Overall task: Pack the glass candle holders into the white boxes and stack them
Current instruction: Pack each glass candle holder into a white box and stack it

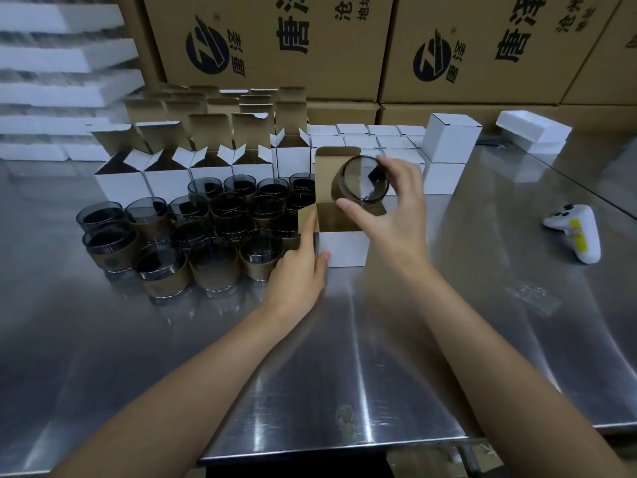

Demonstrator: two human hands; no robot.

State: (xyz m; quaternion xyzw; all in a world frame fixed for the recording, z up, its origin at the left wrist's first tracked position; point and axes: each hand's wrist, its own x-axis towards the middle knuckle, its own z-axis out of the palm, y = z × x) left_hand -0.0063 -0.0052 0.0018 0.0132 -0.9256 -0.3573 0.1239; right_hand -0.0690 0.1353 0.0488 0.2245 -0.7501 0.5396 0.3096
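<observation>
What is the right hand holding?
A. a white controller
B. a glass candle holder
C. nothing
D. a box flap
B: the right hand grips the candle holder, tilted over the open box; the controller lies off to the side, untouched.

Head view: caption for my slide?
Right hand holds a glass candle holder over an open white box the left hand steadies.

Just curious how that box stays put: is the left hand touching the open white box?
Touching. The head view shows the left hand with straight fingers laid against the open white box, along its left wall and flap, thumb at its front corner.
</observation>
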